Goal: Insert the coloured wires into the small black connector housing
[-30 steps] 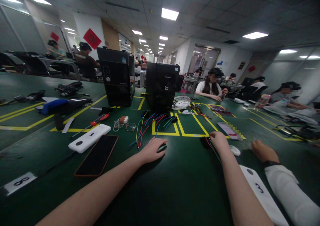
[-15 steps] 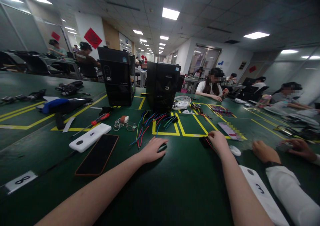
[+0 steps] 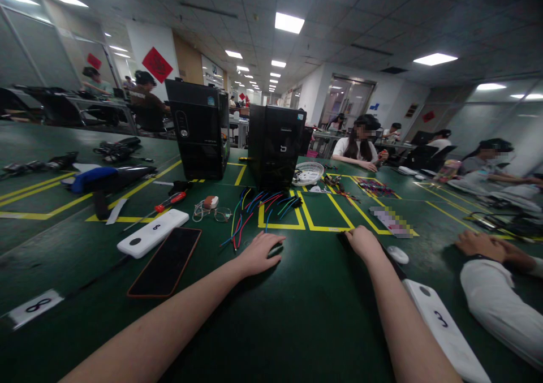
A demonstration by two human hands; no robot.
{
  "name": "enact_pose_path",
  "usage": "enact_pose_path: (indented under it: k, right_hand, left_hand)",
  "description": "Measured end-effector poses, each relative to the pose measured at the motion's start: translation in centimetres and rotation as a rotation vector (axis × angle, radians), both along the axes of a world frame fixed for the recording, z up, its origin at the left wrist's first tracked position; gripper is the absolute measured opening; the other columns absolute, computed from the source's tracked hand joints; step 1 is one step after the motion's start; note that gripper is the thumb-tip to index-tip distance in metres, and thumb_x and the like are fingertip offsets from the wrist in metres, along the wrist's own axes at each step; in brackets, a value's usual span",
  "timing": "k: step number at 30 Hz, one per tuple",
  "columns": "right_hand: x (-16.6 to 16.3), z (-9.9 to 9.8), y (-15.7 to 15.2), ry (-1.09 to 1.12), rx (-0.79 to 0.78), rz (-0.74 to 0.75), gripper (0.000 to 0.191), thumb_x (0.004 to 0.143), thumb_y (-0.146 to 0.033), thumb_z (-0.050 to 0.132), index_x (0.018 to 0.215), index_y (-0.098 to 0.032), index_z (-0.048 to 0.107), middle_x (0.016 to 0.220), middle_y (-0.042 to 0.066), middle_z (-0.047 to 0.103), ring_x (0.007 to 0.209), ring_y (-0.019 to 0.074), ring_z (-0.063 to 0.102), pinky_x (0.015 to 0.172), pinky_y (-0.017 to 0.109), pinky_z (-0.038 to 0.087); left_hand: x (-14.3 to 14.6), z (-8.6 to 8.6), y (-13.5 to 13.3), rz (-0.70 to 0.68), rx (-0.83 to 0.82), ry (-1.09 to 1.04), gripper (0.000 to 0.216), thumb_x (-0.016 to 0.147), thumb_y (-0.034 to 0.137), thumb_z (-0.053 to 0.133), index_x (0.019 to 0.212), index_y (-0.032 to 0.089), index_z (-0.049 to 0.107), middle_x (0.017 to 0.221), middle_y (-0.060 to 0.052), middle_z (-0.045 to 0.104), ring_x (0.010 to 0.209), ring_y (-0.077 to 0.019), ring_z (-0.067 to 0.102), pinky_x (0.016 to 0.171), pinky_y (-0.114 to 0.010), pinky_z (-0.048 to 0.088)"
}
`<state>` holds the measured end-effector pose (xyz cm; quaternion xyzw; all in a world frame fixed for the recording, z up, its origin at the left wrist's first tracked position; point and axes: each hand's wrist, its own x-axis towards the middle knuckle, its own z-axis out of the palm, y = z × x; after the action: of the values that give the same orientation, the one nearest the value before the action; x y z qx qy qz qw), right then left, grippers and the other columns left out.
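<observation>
White numbered unit [image 3: 441, 321] near right. Left hand [image 3: 258, 253] lies flat and loose over a small dark object [image 3: 275, 251] on the tabletop [image 3: 314, 315]. Right hand [image 3: 362, 241] knuckles up, grip can't be told. Coloured wires [image 3: 254, 207] just beyond. Reads as hands resting; lifting a wire would need a fingertip pinch.

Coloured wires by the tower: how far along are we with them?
Nothing looks finished: the coloured wires lie loose in front of the black tower. In hand: the left hand rests on a small dark object; the right hand lies on the mat. Left: the wires and the red screwdriver, neither in a hand.
</observation>
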<state>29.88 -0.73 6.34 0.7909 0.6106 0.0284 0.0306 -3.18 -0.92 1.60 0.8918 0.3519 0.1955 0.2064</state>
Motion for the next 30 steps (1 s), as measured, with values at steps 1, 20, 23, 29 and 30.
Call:
enact_pose_path:
  k: [1, 20, 23, 29, 30]
  right_hand:
    - [-0.9, 0.1, -0.2, 0.013, 0.009, 0.013, 0.042, 0.09, -0.033, 0.036, 0.092, -0.007, 0.07, 0.095, 0.017, 0.061, 0.083, 0.021, 0.06, 0.073, 0.028, 0.042]
    - [-15.8, -2.6, -3.9, 0.312, 0.309, 0.844, 0.014, 0.082, -0.014, 0.052, 0.089, -0.018, 0.063, 0.1, 0.007, 0.06, 0.093, 0.0185, 0.052, 0.084, 0.034, 0.042]
    - [-15.6, -3.0, -3.5, 0.377, 0.312, 0.825, 0.014, 0.082, -0.011, 0.051, 0.087, -0.017, 0.063, 0.099, 0.007, 0.06, 0.093, 0.0176, 0.053, 0.085, 0.033, 0.043]
    - [-15.6, -2.7, -3.5, 0.459, 0.338, 0.788, 0.018, 0.086, -0.009, 0.042, 0.089, -0.016, 0.058, 0.096, 0.008, 0.058, 0.091, 0.0171, 0.054, 0.083, 0.032, 0.044]
    - [-15.6, -2.3, -3.7, 0.482, 0.366, 0.76, 0.018, 0.087, -0.01, 0.04, 0.09, -0.016, 0.057, 0.096, 0.008, 0.058, 0.09, 0.0168, 0.054, 0.082, 0.031, 0.044]
  left_hand:
    - [0.0, -0.1, 0.0, -0.001, 0.001, -0.005, 0.049, 0.084, 0.036, 0.052, 0.13, 0.026, 0.04, 0.131, -0.007, 0.048, 0.123, -0.0245, 0.04, 0.11, -0.048, 0.017]
    - [0.4, -0.7, 0.4, 0.055, 0.019, -0.091, 0.035, 0.077, 0.035, 0.062, 0.109, 0.022, 0.056, 0.112, -0.005, 0.059, 0.107, -0.0247, 0.051, 0.106, -0.047, 0.023]
    - [0.4, -0.7, 0.6, 0.061, 0.005, -0.085, 0.036, 0.075, 0.037, 0.064, 0.107, 0.021, 0.056, 0.111, -0.005, 0.059, 0.108, -0.0252, 0.051, 0.106, -0.048, 0.022]
    - [0.4, -0.9, 0.7, 0.07, -0.014, -0.075, 0.038, 0.074, 0.036, 0.066, 0.108, 0.022, 0.056, 0.115, -0.006, 0.059, 0.111, -0.0257, 0.049, 0.106, -0.049, 0.02]
    - [0.4, -0.9, 0.7, 0.071, -0.019, -0.077, 0.038, 0.074, 0.036, 0.066, 0.108, 0.022, 0.056, 0.115, -0.006, 0.059, 0.111, -0.0257, 0.05, 0.106, -0.049, 0.02]
